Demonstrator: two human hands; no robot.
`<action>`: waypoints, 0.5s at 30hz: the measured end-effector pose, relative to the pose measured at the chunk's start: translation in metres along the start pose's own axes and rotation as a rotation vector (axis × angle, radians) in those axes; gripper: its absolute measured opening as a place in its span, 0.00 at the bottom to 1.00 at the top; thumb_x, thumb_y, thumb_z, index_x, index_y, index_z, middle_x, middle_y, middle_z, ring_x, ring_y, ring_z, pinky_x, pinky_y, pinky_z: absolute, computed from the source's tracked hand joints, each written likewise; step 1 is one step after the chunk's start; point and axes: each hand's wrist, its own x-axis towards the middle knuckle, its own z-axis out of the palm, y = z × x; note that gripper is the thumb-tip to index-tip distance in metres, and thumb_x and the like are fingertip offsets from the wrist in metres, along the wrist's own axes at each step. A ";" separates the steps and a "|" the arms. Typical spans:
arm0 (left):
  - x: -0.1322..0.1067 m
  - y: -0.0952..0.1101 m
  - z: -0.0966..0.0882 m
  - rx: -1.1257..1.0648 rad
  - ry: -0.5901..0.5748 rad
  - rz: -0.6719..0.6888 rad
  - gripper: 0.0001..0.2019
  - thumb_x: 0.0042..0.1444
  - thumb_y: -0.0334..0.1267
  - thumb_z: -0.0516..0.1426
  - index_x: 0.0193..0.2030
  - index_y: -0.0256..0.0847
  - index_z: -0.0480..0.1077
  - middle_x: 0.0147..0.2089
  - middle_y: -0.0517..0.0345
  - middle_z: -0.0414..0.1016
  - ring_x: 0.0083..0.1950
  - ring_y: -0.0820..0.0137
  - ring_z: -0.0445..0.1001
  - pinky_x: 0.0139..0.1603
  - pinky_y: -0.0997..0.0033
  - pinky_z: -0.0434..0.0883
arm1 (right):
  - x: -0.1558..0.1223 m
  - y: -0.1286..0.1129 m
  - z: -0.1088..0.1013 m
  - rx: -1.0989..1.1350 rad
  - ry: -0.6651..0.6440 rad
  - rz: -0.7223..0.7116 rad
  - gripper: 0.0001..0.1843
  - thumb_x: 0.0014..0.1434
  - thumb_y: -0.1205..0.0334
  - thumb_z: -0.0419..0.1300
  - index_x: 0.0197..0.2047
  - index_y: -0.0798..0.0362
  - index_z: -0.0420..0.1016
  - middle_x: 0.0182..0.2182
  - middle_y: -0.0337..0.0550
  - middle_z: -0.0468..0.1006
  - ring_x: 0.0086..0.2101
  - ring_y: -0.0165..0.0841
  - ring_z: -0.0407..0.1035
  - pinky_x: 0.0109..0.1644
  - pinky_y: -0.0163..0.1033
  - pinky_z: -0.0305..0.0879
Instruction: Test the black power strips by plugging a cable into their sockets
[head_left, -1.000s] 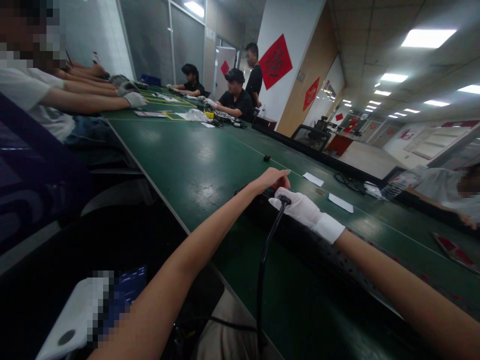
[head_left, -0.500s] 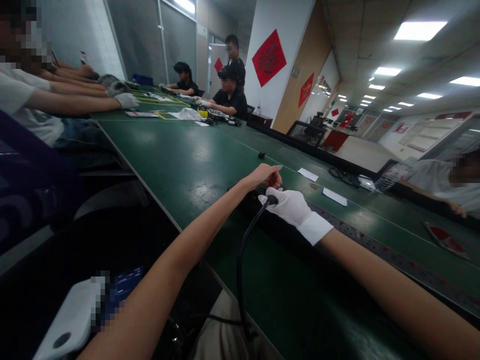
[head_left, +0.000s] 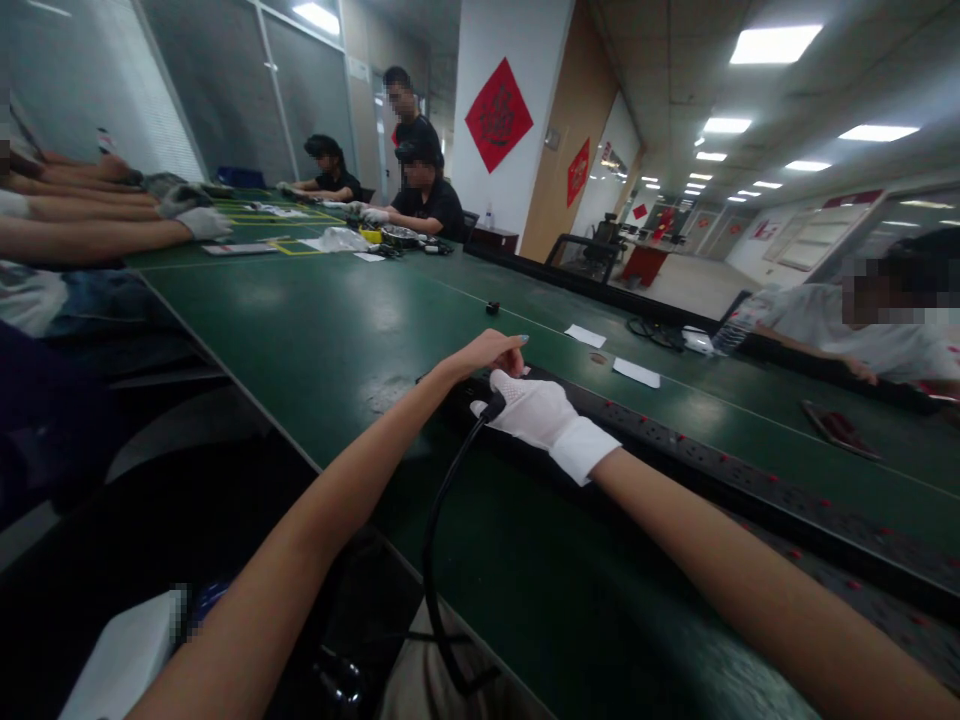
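Note:
My right hand (head_left: 534, 412), in a white glove, is closed around a black plug (head_left: 493, 405) at the end of a thick black cable (head_left: 431, 535). The cable bends down toward my lap. Just beyond the glove, my bare left hand (head_left: 491, 350) has curled fingers over the end of a long black power strip (head_left: 626, 412); whatever it grips is hidden. Sockets and red switches run along the strip, which lies on the green table (head_left: 337, 310). Both hands are close together, near the strip's left end.
A small black object (head_left: 492, 307) and white paper slips (head_left: 636, 373) lie beyond my hands. A phone-like red and dark object (head_left: 836, 428) is at right. Co-workers sit around the table, with gloved hands (head_left: 206, 223) at far left. A white device (head_left: 124, 660) is at lower left.
The view has turned slightly right, so the scene sits farther left. Both hands keep nearly the same pose at the strip, with the plug still in my right hand.

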 end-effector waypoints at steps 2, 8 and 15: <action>-0.002 -0.002 0.003 0.089 -0.063 -0.015 0.16 0.51 0.43 0.55 0.23 0.31 0.72 0.22 0.56 0.71 0.23 0.79 0.66 0.27 0.80 0.61 | -0.003 0.000 0.002 0.043 0.007 0.036 0.26 0.56 0.42 0.44 0.48 0.51 0.63 0.41 0.49 0.74 0.37 0.37 0.69 0.36 0.38 0.59; -0.009 0.001 0.002 0.283 -0.085 0.012 0.16 0.50 0.47 0.53 0.26 0.37 0.74 0.25 0.58 0.72 0.26 0.76 0.65 0.28 0.79 0.60 | -0.008 0.000 0.002 0.136 0.020 0.097 0.25 0.52 0.41 0.49 0.46 0.50 0.63 0.41 0.46 0.74 0.37 0.37 0.70 0.37 0.38 0.62; -0.050 -0.003 -0.006 0.565 0.050 0.013 0.23 0.54 0.53 0.44 0.27 0.38 0.71 0.25 0.59 0.71 0.27 0.72 0.66 0.30 0.77 0.62 | -0.006 0.004 0.003 0.226 0.011 0.083 0.32 0.49 0.41 0.52 0.53 0.51 0.59 0.42 0.47 0.74 0.40 0.39 0.69 0.43 0.41 0.62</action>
